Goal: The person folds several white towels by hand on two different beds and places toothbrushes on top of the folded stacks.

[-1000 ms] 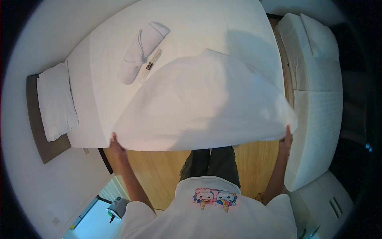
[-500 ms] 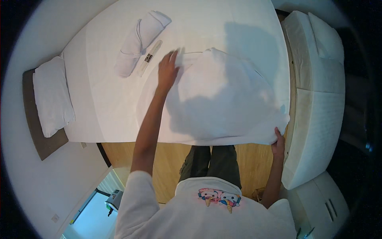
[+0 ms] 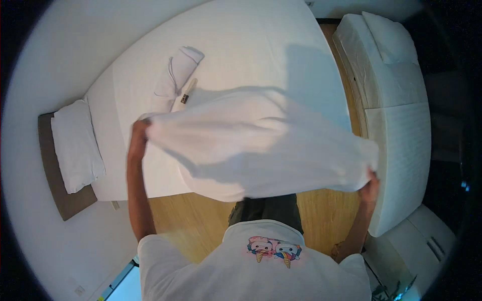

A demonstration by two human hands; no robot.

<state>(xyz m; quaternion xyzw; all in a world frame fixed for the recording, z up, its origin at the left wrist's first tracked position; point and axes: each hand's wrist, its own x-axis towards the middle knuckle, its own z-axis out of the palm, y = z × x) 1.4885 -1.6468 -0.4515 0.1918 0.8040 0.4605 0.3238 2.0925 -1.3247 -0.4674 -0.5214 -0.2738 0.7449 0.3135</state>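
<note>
A wide white cloth (image 3: pixel 266 150) is stretched between my two hands above the near side of a bed (image 3: pixel 246 45). My left hand (image 3: pixel 138 139) is closed on its left corner, out over the mattress. At the right end, my right hand (image 3: pixel 370 187) grips the other corner, beyond the bed's edge. The cloth's lower edge sags in front of my dark trousers. Past it on the sheet lies a folded white cloth bundle (image 3: pixel 185 64), partly covered. Beside the bundle is a slim clear packet (image 3: pixel 189 91) with a dark label.
A white pillow (image 3: pixel 78 146) rests by the brown headboard (image 3: pixel 51 173) on the left. Along the right stands a second bed (image 3: pixel 399 138) with a pillow (image 3: pixel 390 37), a narrow gap between the beds. Wooden floor (image 3: pixel 198 220) and a pale cabinet (image 3: pixel 411 241) lie nearer me.
My left hand has moved left and nearer, now holding the cloth's corner. The cloth has lifted off the bed and spread between my hands. My right hand has shifted slightly right.
</note>
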